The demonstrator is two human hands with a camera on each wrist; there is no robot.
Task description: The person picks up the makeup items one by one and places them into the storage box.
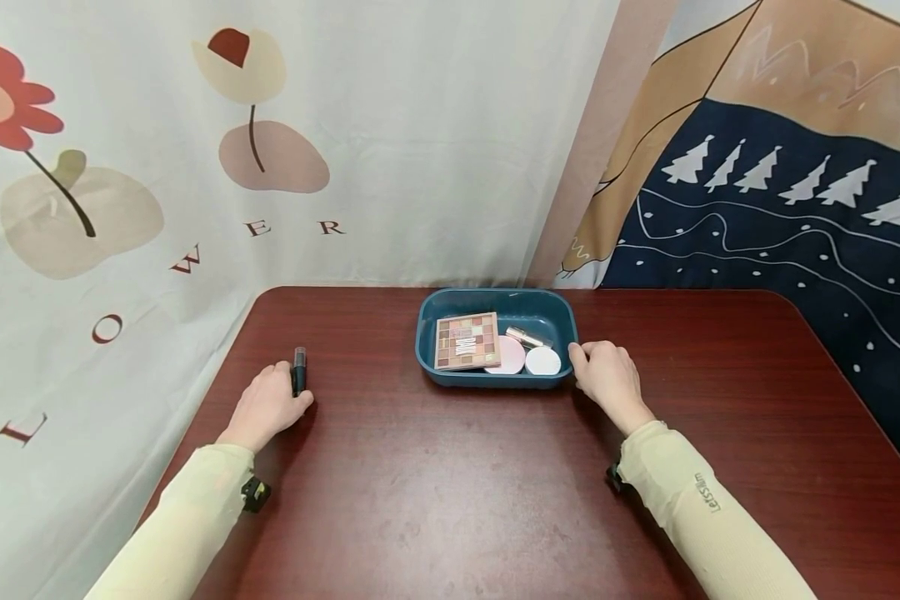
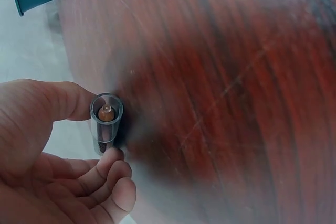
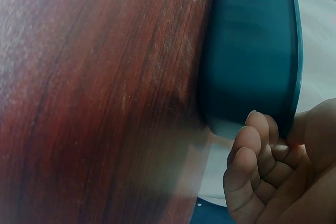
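Note:
My left hand [image 1: 270, 404] is at the left side of the table, pinching a slim dark cosmetic tube [image 1: 299, 372] between thumb and fingers. In the left wrist view, the tube [image 2: 107, 121] shows a clear round end with a brownish tip inside. The other fingers of that hand [image 2: 68, 177] curl loosely below it. My right hand [image 1: 607, 375] grips the right end of a blue plastic bin [image 1: 495, 381], thumb at its rim. The right wrist view shows the fingertips [image 3: 247, 156] against the outside of the bin [image 3: 249, 51].
Inside the bin lie an eyeshadow palette [image 1: 467, 343], a pale pink round compact [image 1: 512, 357], a white round lid [image 1: 543, 362] and a small shiny tube [image 1: 525, 336]. The bin stands near the back edge of the reddish-brown table [image 1: 420, 483]. Behind hangs a printed curtain [image 1: 420, 150].

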